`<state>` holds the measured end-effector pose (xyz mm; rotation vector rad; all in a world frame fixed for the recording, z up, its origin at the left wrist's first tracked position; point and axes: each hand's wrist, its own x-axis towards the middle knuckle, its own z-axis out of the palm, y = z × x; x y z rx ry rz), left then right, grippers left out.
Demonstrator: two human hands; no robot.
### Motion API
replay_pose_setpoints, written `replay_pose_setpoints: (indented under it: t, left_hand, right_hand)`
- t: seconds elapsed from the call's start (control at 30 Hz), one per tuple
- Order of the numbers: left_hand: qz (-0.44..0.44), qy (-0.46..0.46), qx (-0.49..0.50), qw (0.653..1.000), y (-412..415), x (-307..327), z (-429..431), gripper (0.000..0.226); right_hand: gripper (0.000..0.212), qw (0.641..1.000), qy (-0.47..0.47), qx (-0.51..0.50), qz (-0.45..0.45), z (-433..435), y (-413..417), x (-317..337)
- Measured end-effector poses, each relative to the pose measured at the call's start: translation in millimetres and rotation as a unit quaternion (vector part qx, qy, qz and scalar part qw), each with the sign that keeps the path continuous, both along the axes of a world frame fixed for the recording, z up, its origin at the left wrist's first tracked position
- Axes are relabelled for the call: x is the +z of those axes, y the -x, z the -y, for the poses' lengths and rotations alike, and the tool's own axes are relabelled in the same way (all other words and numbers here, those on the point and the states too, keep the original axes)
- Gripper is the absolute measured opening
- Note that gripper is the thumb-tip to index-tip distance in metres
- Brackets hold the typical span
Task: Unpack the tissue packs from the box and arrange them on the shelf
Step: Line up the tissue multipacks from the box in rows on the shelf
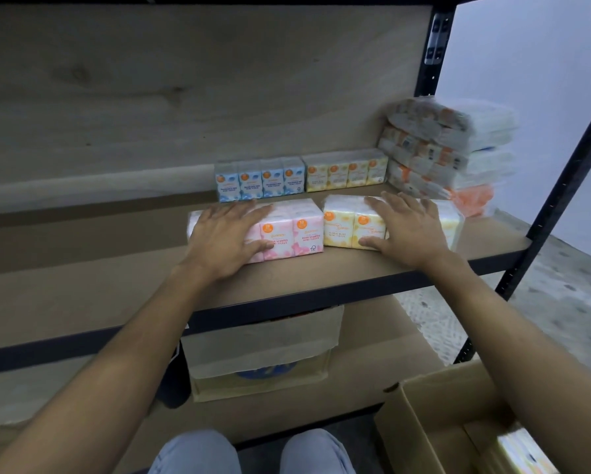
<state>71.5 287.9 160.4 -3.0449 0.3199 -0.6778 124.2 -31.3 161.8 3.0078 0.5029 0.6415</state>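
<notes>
A pink tissue pack (295, 236) and a yellow tissue pack (343, 227) lie side by side near the front of the wooden shelf (304, 278). My left hand (227, 239) rests on top of the pink pack, thumb down its front face. My right hand (408, 227) lies the same way on the yellow pack. Behind them stand a blue pack (259, 181) and a second yellow pack (347, 172). The open cardboard box (420, 425) sits at the lower right, with a yellowish pack (523, 453) showing inside.
A tall stack of clear-wrapped tissue bundles (448, 148) fills the shelf's right end by the black metal upright (560, 172). On the lower shelf sits a paper-covered box (263, 350). My knees (253, 453) are at the bottom edge.
</notes>
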Motion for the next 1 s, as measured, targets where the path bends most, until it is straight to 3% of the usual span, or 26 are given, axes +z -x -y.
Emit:
replay_pose_setpoints:
  t: [0.37, 0.6, 1.0]
  left_hand:
    - [-0.002, -0.008, 0.014, 1.000, -25.0, 1.8, -3.1, 0.069]
    - [0.012, -0.011, 0.028, 0.999, -48.1, 0.0, -2.5, 0.070]
    - [-0.020, 0.033, 0.020, 0.999, -94.9, 6.6, -3.1, 0.068]
  right_hand:
    - [0.086, 0.995, -0.006, 0.101, -0.011, 23.2, -44.3, 1.6]
    - [0.077, 0.992, -0.022, 0.120, -0.026, 17.9, -81.7, 0.6]
    - [0.088, 0.981, -0.079, 0.168, -0.047, 13.0, -144.0, -0.3]
